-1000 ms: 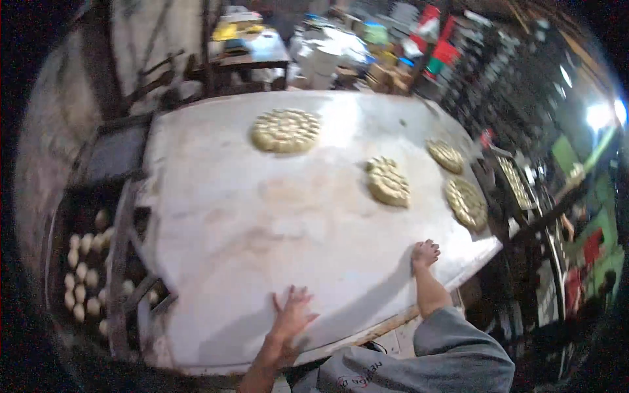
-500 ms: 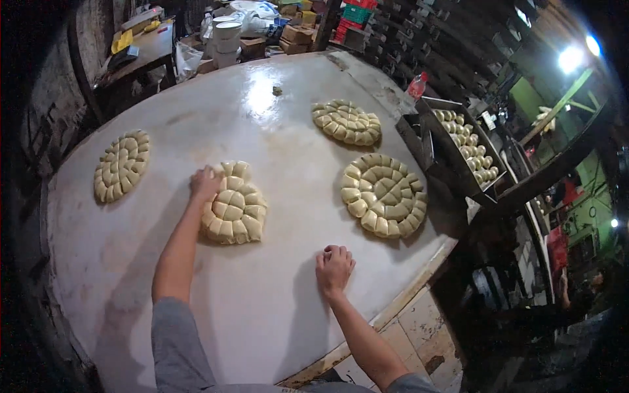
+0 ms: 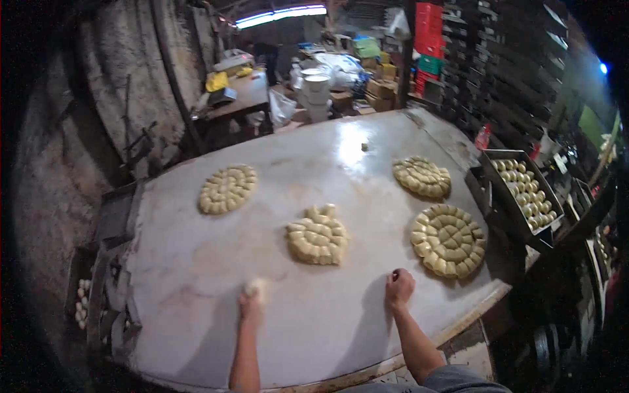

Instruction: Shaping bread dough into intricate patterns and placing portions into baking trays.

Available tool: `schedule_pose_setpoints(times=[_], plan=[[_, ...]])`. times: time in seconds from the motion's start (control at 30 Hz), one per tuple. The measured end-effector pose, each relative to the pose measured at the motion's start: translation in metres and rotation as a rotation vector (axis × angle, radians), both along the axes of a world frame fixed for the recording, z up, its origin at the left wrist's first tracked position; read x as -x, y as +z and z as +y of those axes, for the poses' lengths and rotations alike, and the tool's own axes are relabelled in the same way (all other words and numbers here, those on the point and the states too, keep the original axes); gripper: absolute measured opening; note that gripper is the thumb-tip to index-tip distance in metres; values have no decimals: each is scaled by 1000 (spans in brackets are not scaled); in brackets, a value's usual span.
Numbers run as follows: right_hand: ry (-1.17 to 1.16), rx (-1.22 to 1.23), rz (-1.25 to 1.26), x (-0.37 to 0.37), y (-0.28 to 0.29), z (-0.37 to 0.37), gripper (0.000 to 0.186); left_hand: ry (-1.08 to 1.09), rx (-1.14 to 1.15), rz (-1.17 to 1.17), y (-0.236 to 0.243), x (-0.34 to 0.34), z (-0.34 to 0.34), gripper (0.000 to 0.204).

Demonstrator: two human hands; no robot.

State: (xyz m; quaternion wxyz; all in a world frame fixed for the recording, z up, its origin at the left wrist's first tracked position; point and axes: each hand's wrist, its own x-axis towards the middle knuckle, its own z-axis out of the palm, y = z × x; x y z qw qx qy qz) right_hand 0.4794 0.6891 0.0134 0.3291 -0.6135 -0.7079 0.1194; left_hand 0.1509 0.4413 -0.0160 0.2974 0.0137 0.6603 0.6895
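Observation:
My left hand [image 3: 248,308] is over the near part of the pale table, closed around a dough piece [image 3: 257,287] smeared by motion. Farther off lies the dough cluster [image 3: 318,240], cut into several pieces, with a ragged far edge; neither hand touches it. My right hand [image 3: 400,288] rests near the table's front right, its fingers curled; a small dark spot shows at them, too small to name. Just beyond it sits a round of cut dough [image 3: 449,241] in rings.
Two more cut dough rounds lie at the far left [image 3: 228,188] and far right [image 3: 422,176]. A dark tray [image 3: 521,190] of dough balls stands at the right edge, by a red bottle [image 3: 483,137]. Metal trays [image 3: 119,213] stand at left; white buckets [image 3: 317,92] behind.
My left hand has left the middle cluster and come nearer to me with a dough piece. My right hand stays curled by the right-hand round. The view has swung left.

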Motion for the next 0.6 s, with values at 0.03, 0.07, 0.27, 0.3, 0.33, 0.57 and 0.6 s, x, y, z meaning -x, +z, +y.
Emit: schedule_pose_setpoints(times=[0.03, 0.07, 0.27, 0.3, 0.33, 0.57, 0.6], plan=[[88, -4, 53, 43, 16, -31, 11, 20, -384, -253, -47, 24, -90, 37], [114, 37, 58, 46, 12, -47, 17, -232, -354, -292, -48, -15, -93, 28], [912, 231, 176, 96, 1, -254, 22, -500, -66, 189, 34, -98, -112, 24], [982, 224, 98, 94, 19, -264, 21, -423, -75, 298, 43, -93, -110, 23], [1048, 216, 18, 90, 28, -269, 20, -244, -119, 283, 53, -97, -112, 19], [498, 336, 286, -50, -13, -153, 34, -390, -102, 359, 3, -81, -195, 26], [488, 337, 285, -63, -8, -142, 34, -573, 140, 896, 33, -86, -196, 32]])
